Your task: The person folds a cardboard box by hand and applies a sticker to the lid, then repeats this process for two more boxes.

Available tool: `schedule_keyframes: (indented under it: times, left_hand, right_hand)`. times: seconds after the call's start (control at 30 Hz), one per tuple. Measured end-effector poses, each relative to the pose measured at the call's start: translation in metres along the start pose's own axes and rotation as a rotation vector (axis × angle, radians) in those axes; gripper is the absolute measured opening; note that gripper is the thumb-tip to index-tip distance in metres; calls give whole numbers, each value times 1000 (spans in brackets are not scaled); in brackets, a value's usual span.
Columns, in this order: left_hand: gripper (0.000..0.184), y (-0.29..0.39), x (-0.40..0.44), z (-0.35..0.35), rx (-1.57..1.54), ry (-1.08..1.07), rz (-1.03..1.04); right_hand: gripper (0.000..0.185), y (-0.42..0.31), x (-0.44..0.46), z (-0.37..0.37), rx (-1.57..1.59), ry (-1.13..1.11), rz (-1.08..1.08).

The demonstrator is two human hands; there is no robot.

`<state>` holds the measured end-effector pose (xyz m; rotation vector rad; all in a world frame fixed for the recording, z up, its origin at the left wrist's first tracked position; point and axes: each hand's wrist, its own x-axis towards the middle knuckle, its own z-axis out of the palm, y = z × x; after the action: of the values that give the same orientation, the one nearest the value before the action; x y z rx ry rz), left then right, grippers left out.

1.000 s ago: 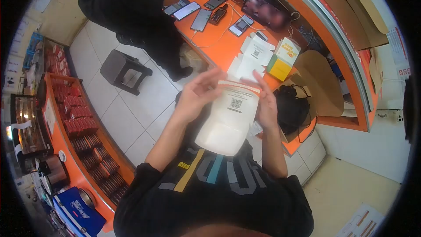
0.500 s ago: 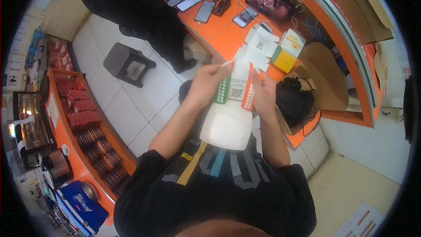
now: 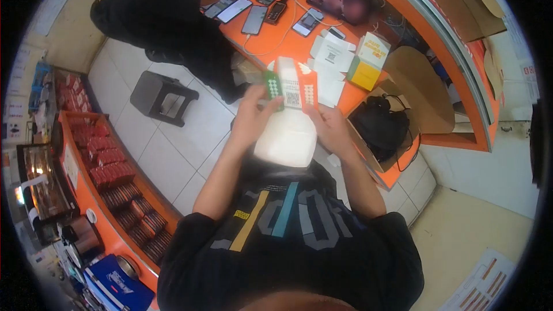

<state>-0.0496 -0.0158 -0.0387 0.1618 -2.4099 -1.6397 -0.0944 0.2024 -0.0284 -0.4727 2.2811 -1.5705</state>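
Observation:
A white paper box (image 3: 286,138) with a printed code, a green patterned side and an orange patterned side is held in front of my chest. Its side panels stand raised at the far part, while the near part is plain white. My left hand (image 3: 252,116) grips it by the green side, and my right hand (image 3: 329,128) grips it by the orange side. Beyond it, an unfolded white carton (image 3: 331,60) lies on the orange table (image 3: 276,46), beside a yellow, white and green box (image 3: 368,63).
Several phones (image 3: 254,20) and cables lie on the table. A person in black (image 3: 158,14) works at its far left. An open cardboard box (image 3: 377,158) holding a black bag (image 3: 377,121) is at right. A dark stool (image 3: 161,95) stands left, near a shelf of red packs (image 3: 106,152).
The box's green and orange sides, first not spread, have come up and now stand beside the code panel. My hands have moved down the sides, slightly left and nearer my body.

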Motion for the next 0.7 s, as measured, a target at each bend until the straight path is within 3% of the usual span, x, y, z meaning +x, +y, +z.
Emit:
schedule_keyframes:
  times: [0.03, 0.07, 0.17, 0.2, 0.27, 0.33, 0.37, 0.4, 0.43, 0.47, 0.53, 0.6, 0.7]
  left_hand:
    - [47, 2, -2, 4, 214, 104, 181]
    - [62, 4, -2, 6, 255, 98, 229]
    - [64, 11, -15, 18, -216, -262, -181]
    - [59, -16, -14, 26, -416, -347, -33]
    - [55, -8, -7, 24, -719, -186, -370]
    - [49, -5, 1, 17, -1065, -63, -602]
    - [48, -5, 5, 17, -1080, -77, -597]
    - [47, -5, 8, 17, -1098, -90, -595]
    - [46, -6, 11, 19, -1113, -104, -594]
    - [43, -6, 15, 22, -1010, -109, -581]
    - [43, 9, 32, 17, -514, -382, -155]
    - [56, -5, 52, 20, -169, -643, 302]
    - [83, 59, 55, 28, 593, -712, 399]
  right_hand:
    - [29, -4, -2, -2, -158, 12, 79]
    - [22, -10, -1, 1, -341, 104, 88]
    - [32, -3, -2, 25, -427, 212, -330]
    - [44, -9, -7, 27, -504, 170, -373]
    - [75, -25, -17, 24, -660, 86, -456]
    - [107, -9, -17, 17, -547, 142, -344]
    - [124, 2, -18, 13, -490, 162, -287]
    - [136, 7, -17, 10, -276, 43, -221]
    - [135, 8, -19, 11, -203, 42, -157]
    - [134, 7, -20, 15, -130, 44, -96]
    - [126, 2, -14, 20, -59, 74, -7]
    - [115, -2, -11, 21, -68, 124, 59]
    - [96, 68, 3, 14, -331, 138, -343]
